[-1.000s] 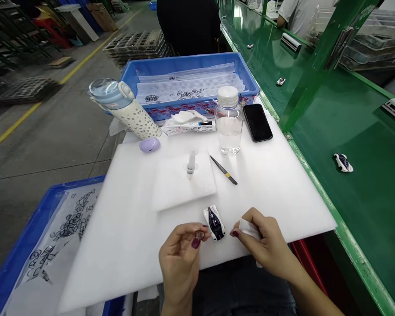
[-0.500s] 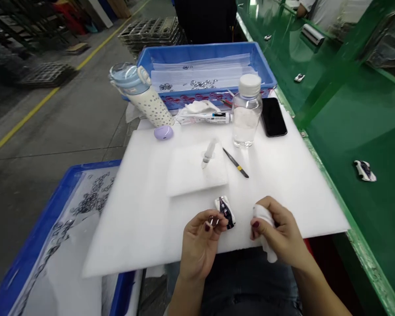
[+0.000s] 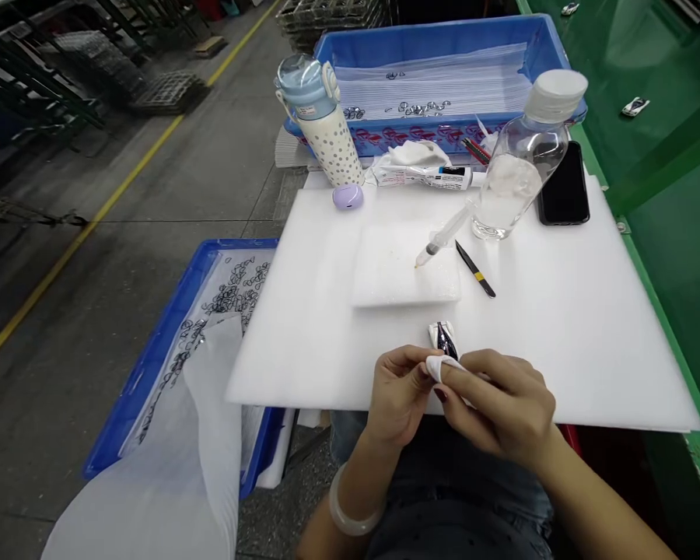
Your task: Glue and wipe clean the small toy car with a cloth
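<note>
My left hand (image 3: 397,398) is closed in a pinch. The small clear, dark-edged part it held a moment ago is now hidden by the fingers and the cloth. My right hand (image 3: 502,403) grips a white cloth (image 3: 437,367) and presses it against the left fingertips, both hands touching above the front edge of the foam board. Just beyond them a small white and black toy car (image 3: 445,339) lies on the board, partly covered by the hands. Farther off, a syringe (image 3: 443,236) rests with its tip on a white foam pad (image 3: 385,272), and black tweezers (image 3: 476,270) lie beside it.
A clear bottle (image 3: 510,187), a phone (image 3: 565,187), a tube (image 3: 437,177), a purple case (image 3: 348,197) and a dotted flask (image 3: 332,148) line the foam board's (image 3: 303,342) back. A blue bin (image 3: 443,39) stands behind; another blue tray (image 3: 175,311) sits lower left.
My right hand has moved left with the cloth and now meets my left hand. The clear part has gone out of sight. My view has shifted, so the board appears farther right.
</note>
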The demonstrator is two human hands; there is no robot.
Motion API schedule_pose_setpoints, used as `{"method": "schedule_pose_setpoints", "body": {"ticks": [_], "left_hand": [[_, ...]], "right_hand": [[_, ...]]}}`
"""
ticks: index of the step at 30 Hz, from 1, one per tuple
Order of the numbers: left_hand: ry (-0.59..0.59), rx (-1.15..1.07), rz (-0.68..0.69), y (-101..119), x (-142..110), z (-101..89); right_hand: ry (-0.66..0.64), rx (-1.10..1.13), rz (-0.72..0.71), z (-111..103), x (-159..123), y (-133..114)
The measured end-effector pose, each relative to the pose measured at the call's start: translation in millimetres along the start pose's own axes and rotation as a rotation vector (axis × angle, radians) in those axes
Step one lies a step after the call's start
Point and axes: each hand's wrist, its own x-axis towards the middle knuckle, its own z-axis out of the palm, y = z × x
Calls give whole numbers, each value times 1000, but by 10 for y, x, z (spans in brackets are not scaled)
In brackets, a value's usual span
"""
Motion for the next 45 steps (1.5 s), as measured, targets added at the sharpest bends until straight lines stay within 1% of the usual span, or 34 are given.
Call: {"method": "schedule_pose_setpoints", "body": {"ticks": [2, 3, 5, 7, 8, 11, 14, 16, 18, 20, 21, 22, 24, 26, 27, 28, 30, 33, 37, 43, 45], "left_hand": [[2, 4, 2, -12, -2, 0], [0, 6, 5, -17, -2, 2], [-7, 12, 9, -21, -4, 9], [-8, 21, 16, -19, -7, 12], [-4, 26, 21, -16, -10, 13], [9, 48, 33, -16, -17, 10], [-12, 69, 42, -30, -28, 7], [-43, 82, 59, -32, -43, -4], [-101, 147, 93, -12, -69, -30], [-151, 309, 160, 32, -102, -69], [-151, 441, 220, 58, -117, -88], [-132, 600, 300, 83, -130, -105], [-63, 946, 507, 117, -142, -125], [-28, 1232, 705, 114, -137, -125], [-33, 1327, 779, 100, -131, -120], [-43, 1392, 834, 80, -123, -113], [-65, 1471, 896, 32, -109, -100], [-72, 1522, 905, -19, -96, -95], [-65, 1519, 861, -18, -86, -102], [-1, 1426, 682, 62, -69, -98], [3, 1415, 646, 78, -64, -98]], "right_hand": [[-57, -55, -43, -107, 7, 5], [-70, -87, -41, -163, 8, 11], [-51, -154, -14, -239, 11, 19], [-37, -171, 3, -241, 17, 13], [-55, -157, -4, -220, 22, 4], [-125, -122, -59, -164, 46, -24], [-234, -151, -94, -259, 64, -17], [-258, -177, -63, -397, 53, 12], [-184, -175, 46, -517, 16, 47], [-106, -99, 204, -560, -44, 81], [-93, -46, 278, -544, -78, 96], [-98, 4, 339, -506, -112, 110], [-132, 59, 433, -387, -171, 134], [-172, 72, 497, -251, -214, 150], [-187, 75, 521, -191, -229, 155], [-195, 75, 538, -140, -240, 158], [-190, 62, 542, -71, -254, 161], [-186, 25, 526, -31, -256, 168], [-240, -1, 538, -25, -238, 184], [-269, -16, 565, -11, -207, 187], [-274, -14, 575, -4, -197, 185]]}}
